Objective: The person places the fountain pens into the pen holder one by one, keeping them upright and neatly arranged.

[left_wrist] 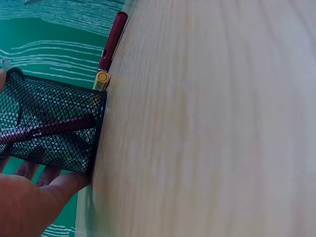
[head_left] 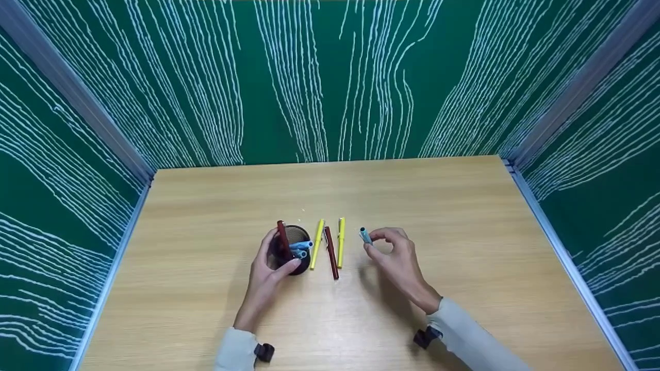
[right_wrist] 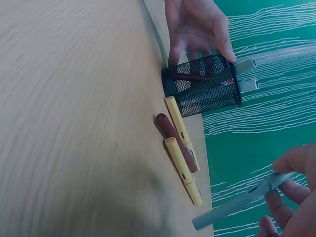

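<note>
A black mesh pen cup (head_left: 295, 246) stands on the wooden table (head_left: 206, 216). My left hand (head_left: 278, 253) grips it round the side, thumb at the front. A dark red pen (head_left: 281, 237) and two light blue pens (head_left: 302, 247) stick out of the cup. Just right of it lie a yellow pen (head_left: 317, 243), a dark red pen (head_left: 331, 253) and a second yellow pen (head_left: 341, 235), side by side. My right hand (head_left: 371, 242) pinches a light blue pen (head_left: 365, 235) above the table, right of these; this pen (right_wrist: 232, 207) shows in the right wrist view, as does the cup (right_wrist: 202, 84).
Green partition walls (head_left: 330, 77) with white wavy lines close the table in at the back and both sides. Bare wood lies around the pens on every side. In the left wrist view the cup's mesh (left_wrist: 54, 126) fills the left, beside the lying pens' ends (left_wrist: 101, 79).
</note>
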`<state>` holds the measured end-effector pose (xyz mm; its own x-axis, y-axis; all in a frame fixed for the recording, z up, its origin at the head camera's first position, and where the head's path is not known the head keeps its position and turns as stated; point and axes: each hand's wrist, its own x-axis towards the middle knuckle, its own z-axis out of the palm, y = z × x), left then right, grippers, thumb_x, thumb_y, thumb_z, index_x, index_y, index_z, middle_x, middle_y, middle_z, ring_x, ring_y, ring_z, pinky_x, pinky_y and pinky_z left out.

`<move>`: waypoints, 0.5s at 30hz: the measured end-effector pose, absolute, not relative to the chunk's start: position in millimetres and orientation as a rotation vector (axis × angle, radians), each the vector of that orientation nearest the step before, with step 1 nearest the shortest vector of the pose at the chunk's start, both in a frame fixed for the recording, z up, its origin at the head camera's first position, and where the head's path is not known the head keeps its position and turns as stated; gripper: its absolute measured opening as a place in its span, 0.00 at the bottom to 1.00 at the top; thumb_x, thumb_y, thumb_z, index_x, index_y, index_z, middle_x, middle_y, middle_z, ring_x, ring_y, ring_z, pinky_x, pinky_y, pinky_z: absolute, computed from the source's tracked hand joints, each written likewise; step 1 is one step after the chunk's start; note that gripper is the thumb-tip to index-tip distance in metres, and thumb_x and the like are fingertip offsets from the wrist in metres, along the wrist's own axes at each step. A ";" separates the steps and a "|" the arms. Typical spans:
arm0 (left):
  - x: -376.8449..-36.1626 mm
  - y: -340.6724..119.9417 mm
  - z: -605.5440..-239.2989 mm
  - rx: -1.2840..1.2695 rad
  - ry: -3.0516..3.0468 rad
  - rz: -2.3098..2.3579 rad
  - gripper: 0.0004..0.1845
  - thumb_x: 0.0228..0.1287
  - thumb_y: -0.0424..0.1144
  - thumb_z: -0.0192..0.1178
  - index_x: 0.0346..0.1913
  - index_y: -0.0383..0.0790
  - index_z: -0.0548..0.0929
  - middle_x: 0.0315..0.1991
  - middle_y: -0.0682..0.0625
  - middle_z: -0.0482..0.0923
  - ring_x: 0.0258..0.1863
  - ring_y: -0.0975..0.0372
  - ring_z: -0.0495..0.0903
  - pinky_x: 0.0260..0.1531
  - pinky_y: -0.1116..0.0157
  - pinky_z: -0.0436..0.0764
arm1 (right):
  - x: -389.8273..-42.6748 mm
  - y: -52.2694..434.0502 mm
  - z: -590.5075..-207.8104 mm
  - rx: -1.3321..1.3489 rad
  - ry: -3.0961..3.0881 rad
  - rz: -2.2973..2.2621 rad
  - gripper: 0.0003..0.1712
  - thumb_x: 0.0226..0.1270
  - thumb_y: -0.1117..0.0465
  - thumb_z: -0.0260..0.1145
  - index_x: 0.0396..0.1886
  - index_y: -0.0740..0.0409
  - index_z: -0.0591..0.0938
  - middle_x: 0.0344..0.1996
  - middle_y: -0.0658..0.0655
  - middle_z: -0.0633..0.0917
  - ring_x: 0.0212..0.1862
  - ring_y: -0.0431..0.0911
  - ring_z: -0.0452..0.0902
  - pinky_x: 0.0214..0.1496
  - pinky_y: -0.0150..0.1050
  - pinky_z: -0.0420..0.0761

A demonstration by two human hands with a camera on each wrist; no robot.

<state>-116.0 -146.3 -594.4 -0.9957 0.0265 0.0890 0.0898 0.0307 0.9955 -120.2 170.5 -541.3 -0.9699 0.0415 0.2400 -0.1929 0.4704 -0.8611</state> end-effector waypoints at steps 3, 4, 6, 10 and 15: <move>-115.6 -145.6 -593.6 -0.135 -2.194 -2.180 0.49 0.64 0.35 0.80 0.85 0.51 0.67 0.79 0.47 0.72 0.78 0.54 0.72 0.78 0.63 0.69 | -121.2 169.1 -538.5 0.147 -2.475 1.498 0.08 0.65 0.69 0.80 0.41 0.55 0.92 0.44 0.50 0.91 0.57 0.49 0.80 0.64 0.51 0.77; -115.4 -145.3 -593.1 -0.135 -2.192 -2.182 0.49 0.64 0.35 0.80 0.85 0.52 0.67 0.79 0.47 0.72 0.78 0.54 0.72 0.77 0.64 0.70 | -121.3 168.6 -537.6 0.150 -2.470 1.500 0.08 0.65 0.69 0.80 0.41 0.55 0.92 0.44 0.50 0.91 0.57 0.48 0.80 0.64 0.51 0.77; -115.3 -144.8 -592.6 -0.133 -2.190 -2.184 0.49 0.64 0.35 0.80 0.85 0.52 0.67 0.79 0.47 0.72 0.78 0.54 0.72 0.77 0.65 0.70 | -121.6 167.5 -535.8 0.163 -2.458 1.505 0.09 0.65 0.69 0.80 0.41 0.55 0.92 0.44 0.50 0.91 0.57 0.48 0.80 0.65 0.51 0.77; -115.3 -144.5 -592.3 -0.124 -2.199 -2.180 0.50 0.64 0.36 0.80 0.85 0.52 0.66 0.80 0.48 0.71 0.79 0.53 0.71 0.78 0.60 0.69 | -123.3 165.4 -533.5 0.203 -2.426 1.496 0.09 0.65 0.70 0.80 0.42 0.55 0.92 0.44 0.50 0.91 0.56 0.49 0.80 0.64 0.53 0.78; -115.6 -144.6 -593.2 -0.118 -2.214 -2.162 0.50 0.64 0.37 0.80 0.86 0.50 0.66 0.82 0.46 0.70 0.80 0.51 0.70 0.80 0.52 0.67 | -126.2 162.1 -530.0 0.249 -2.384 1.466 0.11 0.63 0.71 0.81 0.42 0.55 0.92 0.42 0.48 0.91 0.54 0.48 0.81 0.61 0.53 0.79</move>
